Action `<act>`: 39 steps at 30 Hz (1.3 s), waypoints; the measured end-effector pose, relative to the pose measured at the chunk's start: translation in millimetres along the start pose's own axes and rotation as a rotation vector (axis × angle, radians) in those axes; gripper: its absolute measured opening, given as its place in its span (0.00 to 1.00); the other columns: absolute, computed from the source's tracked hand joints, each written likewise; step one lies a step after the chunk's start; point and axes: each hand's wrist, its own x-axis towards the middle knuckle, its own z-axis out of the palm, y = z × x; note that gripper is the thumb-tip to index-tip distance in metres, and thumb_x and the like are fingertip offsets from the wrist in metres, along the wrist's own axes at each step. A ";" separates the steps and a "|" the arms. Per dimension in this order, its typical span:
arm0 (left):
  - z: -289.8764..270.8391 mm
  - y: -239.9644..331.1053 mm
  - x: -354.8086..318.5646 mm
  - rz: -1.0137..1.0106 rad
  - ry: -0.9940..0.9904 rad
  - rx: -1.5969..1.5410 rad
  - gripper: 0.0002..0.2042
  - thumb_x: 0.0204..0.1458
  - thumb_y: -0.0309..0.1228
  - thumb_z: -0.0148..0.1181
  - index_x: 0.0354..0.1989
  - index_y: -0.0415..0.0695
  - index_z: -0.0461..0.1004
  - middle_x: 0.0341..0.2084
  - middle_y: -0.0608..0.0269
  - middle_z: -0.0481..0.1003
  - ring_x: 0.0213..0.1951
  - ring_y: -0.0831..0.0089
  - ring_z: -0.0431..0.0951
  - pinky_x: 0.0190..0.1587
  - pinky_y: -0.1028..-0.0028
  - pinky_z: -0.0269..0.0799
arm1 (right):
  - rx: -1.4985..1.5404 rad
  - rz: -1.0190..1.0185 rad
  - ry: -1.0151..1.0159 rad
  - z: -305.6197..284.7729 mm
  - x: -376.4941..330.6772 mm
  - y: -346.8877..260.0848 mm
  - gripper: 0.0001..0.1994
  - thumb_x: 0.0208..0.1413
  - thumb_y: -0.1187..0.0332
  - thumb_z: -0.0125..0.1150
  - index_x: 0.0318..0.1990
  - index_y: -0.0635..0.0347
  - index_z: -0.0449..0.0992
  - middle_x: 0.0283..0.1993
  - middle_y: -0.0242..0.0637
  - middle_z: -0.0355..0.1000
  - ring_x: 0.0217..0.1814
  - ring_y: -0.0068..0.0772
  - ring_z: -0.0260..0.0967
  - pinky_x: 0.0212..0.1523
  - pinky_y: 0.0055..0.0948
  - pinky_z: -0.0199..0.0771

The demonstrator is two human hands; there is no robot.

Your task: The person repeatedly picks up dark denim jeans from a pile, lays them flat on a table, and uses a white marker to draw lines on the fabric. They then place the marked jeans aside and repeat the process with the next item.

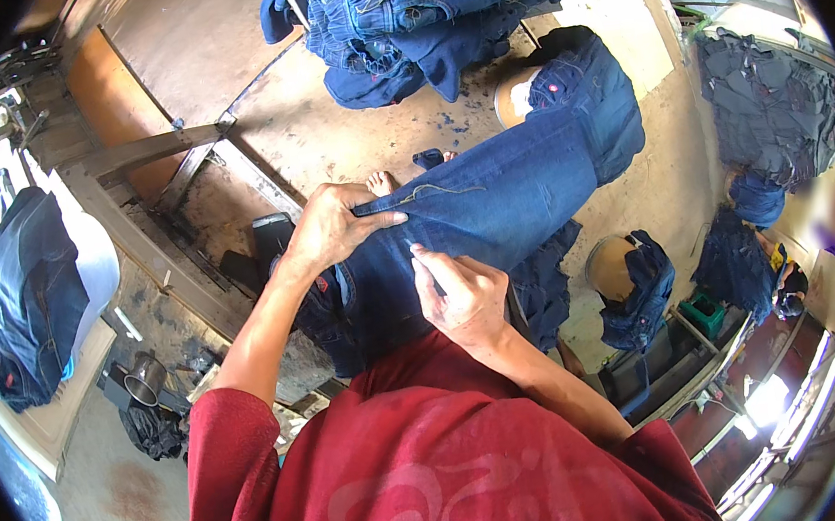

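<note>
- While the left hand (329, 231) pinches an edge of the jeans (521, 182), the right hand (467, 301) works just beside it, fingers curled; step in hand looks like handling one leg along that edge.
- Loose thread (441, 189) lies on the denim, just right of the left fingertips; my read is that it's part of this work.
- Next move probably calls for a firm left pinch, cloth kept taut, and right fingertips placed precisely at the edge or thread.
- Jeans: directly under and between both hands, running from the person's front toward upper right, where the far end bunches.
- Left: thumb and fingers closed on cloth. Right: thumb and forefinger tips close together at the denim; can't tell if they grip cloth, thread or something small.
- Around: denim pile (435, 28) beyond the hands, folded denim (30, 288) on the pale worktop (87, 378) far left.
</note>
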 end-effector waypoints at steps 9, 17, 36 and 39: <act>14.6 -15.4 0.9 0.262 0.192 -0.023 0.15 0.50 0.34 0.82 0.35 0.33 0.86 0.26 0.49 0.79 0.28 0.54 0.81 0.35 0.60 0.76 | -0.195 0.150 -0.253 8.7 9.3 -16.2 0.08 0.59 0.73 0.71 0.45 0.55 0.85 0.26 0.33 0.80 0.21 0.35 0.77 0.24 0.33 0.77; 17.5 -16.5 0.8 0.283 0.226 -0.013 0.12 0.50 0.31 0.82 0.37 0.36 0.89 0.27 0.51 0.81 0.29 0.54 0.82 0.36 0.60 0.78 | -0.182 0.148 -0.255 10.9 13.0 -11.4 0.09 0.61 0.69 0.69 0.48 0.52 0.84 0.23 0.32 0.79 0.21 0.35 0.78 0.22 0.36 0.78; 20.8 -20.9 1.8 0.317 0.276 0.037 0.12 0.49 0.30 0.82 0.36 0.35 0.88 0.26 0.51 0.81 0.27 0.55 0.83 0.32 0.62 0.77 | -0.155 0.217 -0.306 2.7 13.2 -9.5 0.11 0.59 0.72 0.69 0.49 0.53 0.83 0.23 0.34 0.79 0.21 0.37 0.79 0.23 0.38 0.78; 21.5 -19.0 0.3 0.267 0.263 0.018 0.11 0.49 0.30 0.82 0.35 0.35 0.88 0.26 0.51 0.81 0.28 0.55 0.84 0.33 0.62 0.78 | -0.189 0.118 -0.227 3.1 13.5 -10.4 0.11 0.59 0.72 0.68 0.49 0.53 0.83 0.23 0.34 0.79 0.21 0.38 0.79 0.22 0.38 0.78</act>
